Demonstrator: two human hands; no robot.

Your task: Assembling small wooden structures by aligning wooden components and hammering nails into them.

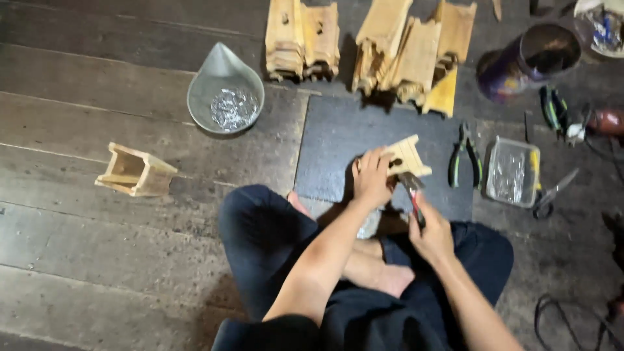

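I sit cross-legged on a dark plank floor. My left hand grips a small pale wooden piece over a dark square mat. My right hand holds a red-handled hammer, its head touching the lower edge of the wooden piece. The part of the wooden piece under my left fingers is hidden.
Stacks of similar wooden pieces lie beyond the mat. A metal teardrop bowl of nails sits far left, a finished small wooden box to the left. Pliers, a clear nail container, scissors and a purple can lie right.
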